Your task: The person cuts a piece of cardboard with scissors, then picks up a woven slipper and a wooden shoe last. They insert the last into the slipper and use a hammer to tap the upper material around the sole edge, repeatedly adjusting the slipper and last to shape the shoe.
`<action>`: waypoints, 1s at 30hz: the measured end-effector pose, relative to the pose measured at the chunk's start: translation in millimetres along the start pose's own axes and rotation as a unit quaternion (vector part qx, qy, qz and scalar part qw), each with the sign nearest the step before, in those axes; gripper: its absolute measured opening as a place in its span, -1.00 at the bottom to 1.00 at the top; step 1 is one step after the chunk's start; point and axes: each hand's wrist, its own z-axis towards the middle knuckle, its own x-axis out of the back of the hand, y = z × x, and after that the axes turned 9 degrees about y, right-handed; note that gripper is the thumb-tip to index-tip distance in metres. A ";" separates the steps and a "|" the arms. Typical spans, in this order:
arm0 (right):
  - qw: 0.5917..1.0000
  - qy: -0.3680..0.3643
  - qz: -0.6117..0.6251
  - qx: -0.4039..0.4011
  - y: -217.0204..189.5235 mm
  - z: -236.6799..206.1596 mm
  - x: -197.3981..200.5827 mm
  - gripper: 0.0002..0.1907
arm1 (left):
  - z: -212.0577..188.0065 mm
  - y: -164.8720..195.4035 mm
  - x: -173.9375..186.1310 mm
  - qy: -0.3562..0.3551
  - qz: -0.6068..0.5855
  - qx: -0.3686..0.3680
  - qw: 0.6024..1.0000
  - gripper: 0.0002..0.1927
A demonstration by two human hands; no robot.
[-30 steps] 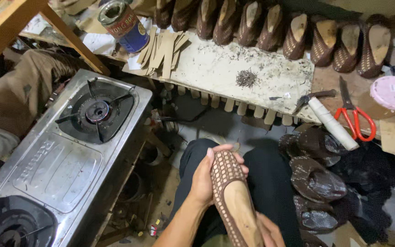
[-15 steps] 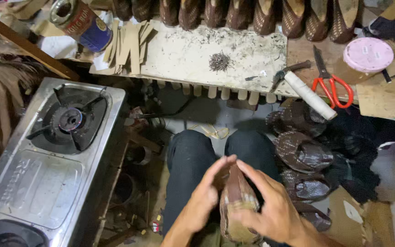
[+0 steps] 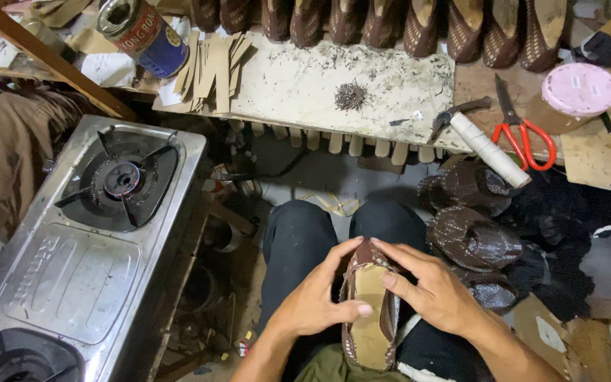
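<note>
A brown studded shoe upper on a last rests on my lap, its tan insole facing up and its toe pointing away from me. My left hand grips its left side, thumb laid across the insole. My right hand holds the right side, fingers pressing over the toe edge. Both hands touch the shoe above my dark trousers.
A steel two-burner gas stove stands at my left. The bench ahead carries a pile of small nails, card insoles, a tin can, a hammer, red-handled scissors and a pink lid. Finished shoes lie at my right.
The shoe has been turned over from studded side up to insole up. My right hand came onto it and both hands now clasp it lower on my lap.
</note>
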 end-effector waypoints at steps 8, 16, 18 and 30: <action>0.985 0.080 -0.093 0.121 -29.6 9.3 20.0 -0.69 | 9.6 15.2 -24.2 0.046 0.068 -0.029 0.996 -0.06; 0.899 0.063 -0.252 0.353 -31.6 29.3 33.3 -0.66 | 18.4 13.3 -25.7 0.022 0.091 -0.008 0.996 -0.05; 0.891 0.058 -0.258 0.368 -29.6 31.9 33.4 -0.68 | 18.7 12.2 -26.8 0.022 0.104 -0.023 0.994 -0.05; 0.985 0.079 -0.032 0.148 -6.0 -3.6 27.7 -0.67 | -4.6 20.9 -25.4 0.059 0.125 -0.034 0.990 0.06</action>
